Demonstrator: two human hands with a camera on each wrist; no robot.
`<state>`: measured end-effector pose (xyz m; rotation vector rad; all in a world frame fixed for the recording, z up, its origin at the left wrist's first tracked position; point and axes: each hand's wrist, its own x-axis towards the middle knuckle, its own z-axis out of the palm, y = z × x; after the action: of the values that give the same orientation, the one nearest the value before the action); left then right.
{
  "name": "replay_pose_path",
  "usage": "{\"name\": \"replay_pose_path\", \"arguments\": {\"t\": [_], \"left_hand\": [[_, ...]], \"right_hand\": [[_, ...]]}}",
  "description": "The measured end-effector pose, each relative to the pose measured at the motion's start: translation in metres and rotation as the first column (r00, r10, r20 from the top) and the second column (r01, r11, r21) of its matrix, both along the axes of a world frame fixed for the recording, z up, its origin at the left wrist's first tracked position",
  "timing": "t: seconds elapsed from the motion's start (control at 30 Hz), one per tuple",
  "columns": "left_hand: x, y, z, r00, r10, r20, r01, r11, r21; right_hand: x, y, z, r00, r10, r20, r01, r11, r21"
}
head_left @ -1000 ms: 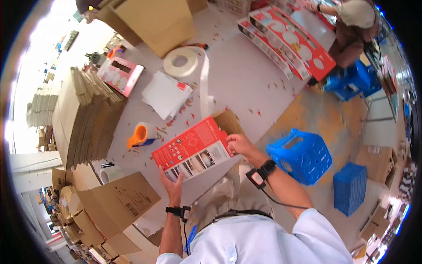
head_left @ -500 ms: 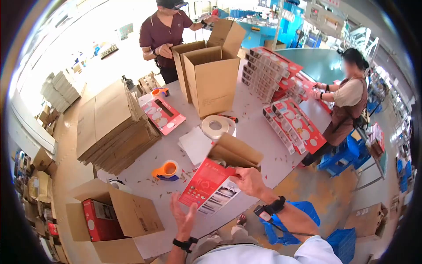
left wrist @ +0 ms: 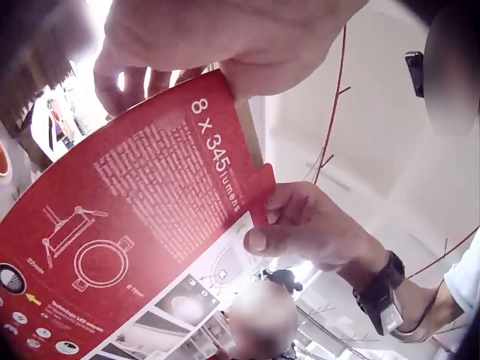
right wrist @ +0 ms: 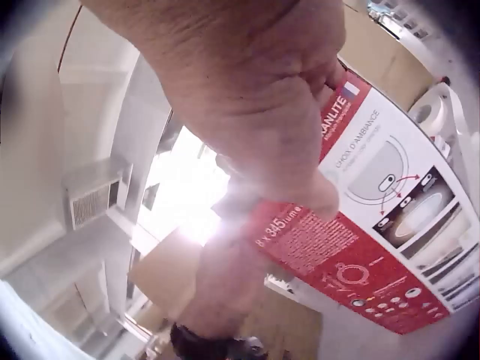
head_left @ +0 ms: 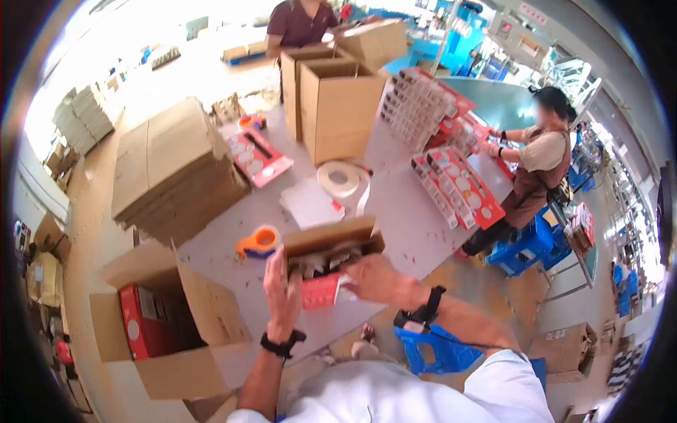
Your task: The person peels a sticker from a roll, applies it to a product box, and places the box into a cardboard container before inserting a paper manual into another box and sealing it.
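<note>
Upright before my body is a red and white printed carton (head_left: 321, 290), its top open and brown cardboard flap raised. Greyish-white pieces (head_left: 324, 264) show inside, partly hidden. My right hand (head_left: 388, 280) grips the carton's near right top corner; in the left wrist view its thumb (left wrist: 257, 241) presses the printed face. My left hand (head_left: 281, 296) rests along the left side with fingers fairly straight and pointing up. Lamp pictures and "8 x 345 lumens" are printed on the carton (right wrist: 375, 270) in the right wrist view.
An open shipping box (head_left: 211, 296) holding a red carton (head_left: 141, 317) stands left. Around lie an orange tape dispenser (head_left: 261, 241), white sheets (head_left: 310, 204), a tape roll (head_left: 338, 178) and stacked flat cardboard (head_left: 173, 166). Two people work beyond; a blue stool (head_left: 437, 349) is below right.
The carton has been tipped upright, its open top now facing me. My left hand, spread away from it half a second ago, now touches its side. My right hand keeps its hold.
</note>
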<state>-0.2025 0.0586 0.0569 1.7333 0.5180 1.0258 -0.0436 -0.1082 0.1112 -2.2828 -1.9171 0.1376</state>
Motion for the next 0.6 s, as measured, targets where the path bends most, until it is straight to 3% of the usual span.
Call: {"name": "replay_pose_path", "arguments": {"t": [0.03, 0.13, 0.23, 0.27, 0.37, 0.57, 0.6], "left_hand": [[-0.002, 0.003, 0.001, 0.998, 0.049, -0.042, -0.045, 0.995, 0.095], [0.001, 0.003, 0.014, 0.991, 0.063, -0.118, -0.065, 0.998, -0.015], [0.003, 0.003, 0.005, 0.994, 0.082, -0.070, -0.083, 0.996, -0.018], [0.004, 0.001, 0.007, 0.992, 0.124, -0.036, -0.125, 0.992, -0.034], [0.003, -0.003, 0.010, 0.983, 0.184, -0.002, -0.184, 0.982, 0.030], [0.011, -0.003, 0.013, 0.971, 0.241, 0.004, -0.239, 0.960, 0.145], [0.014, 0.000, 0.013, 0.963, 0.264, 0.049, -0.268, 0.934, 0.235]], "right_hand": [[-0.004, 0.000, 0.012, 1.000, -0.004, -0.022, 0.004, 1.000, 0.018], [-0.009, -0.014, 0.048, 0.999, -0.004, -0.039, 0.013, 0.966, 0.259], [-0.001, -0.032, 0.054, 0.986, -0.036, -0.160, 0.111, 0.865, 0.489], [0.004, -0.046, 0.055, 0.875, -0.210, -0.436, 0.417, 0.785, 0.458], [0.020, -0.050, 0.039, 0.711, -0.282, -0.644, 0.641, 0.636, 0.430], [0.024, -0.023, 0.008, 0.668, -0.221, -0.710, 0.665, 0.605, 0.438], [0.025, -0.017, 0.004, 0.688, -0.216, -0.693, 0.650, 0.609, 0.455]]}}
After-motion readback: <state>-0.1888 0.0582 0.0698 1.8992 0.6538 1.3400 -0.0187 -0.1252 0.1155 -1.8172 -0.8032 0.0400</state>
